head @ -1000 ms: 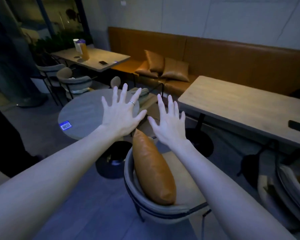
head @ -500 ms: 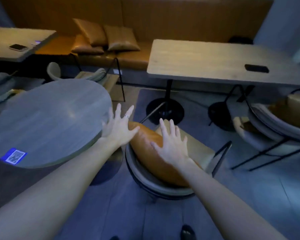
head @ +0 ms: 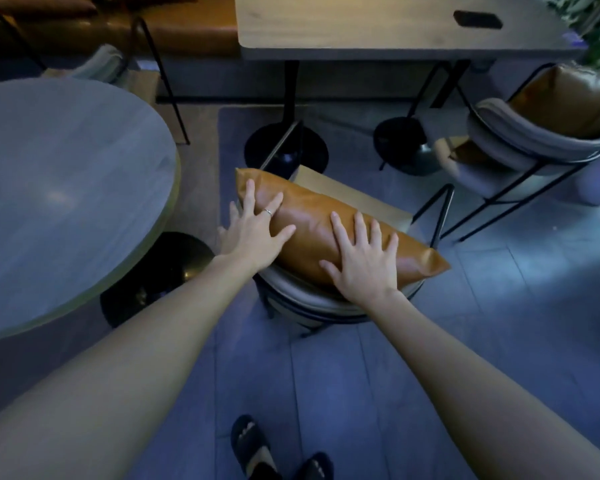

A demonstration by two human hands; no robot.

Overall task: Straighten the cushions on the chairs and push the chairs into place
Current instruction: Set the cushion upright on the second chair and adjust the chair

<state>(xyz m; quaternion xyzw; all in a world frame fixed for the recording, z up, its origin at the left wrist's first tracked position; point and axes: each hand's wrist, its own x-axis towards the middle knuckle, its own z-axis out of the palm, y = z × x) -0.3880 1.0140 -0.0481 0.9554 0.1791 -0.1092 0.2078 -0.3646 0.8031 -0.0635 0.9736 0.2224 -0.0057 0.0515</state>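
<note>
both my hands were splayed flat, fingers apart, pressing on the cushion (head: 329, 230) rather than clamped around it. my left hand (head: 253, 233) lay on the end toward 10 o'clock, its thumb side spilling over the cushion's edge; my right hand (head: 364, 258) sat past the middle, toward the 4 o'clock end. the cushion stood on its long edge against the curved back of the chair (head: 305, 303), just in front of me at 12 o'clock, with its long axis running from 10 to 4 o'clock, so it lay skewed across the seat instead of square to the backrest. its 4 o'clock corner stuck out past the chair rail. the round table (head: 66, 188) stood at 9 o'clock, the long table (head: 361, 29) at 12. i judged the coming move turned on that slant: the right hand was nearer the overhanging corner, so it should draw that end in while the left steadied the far end.
</note>
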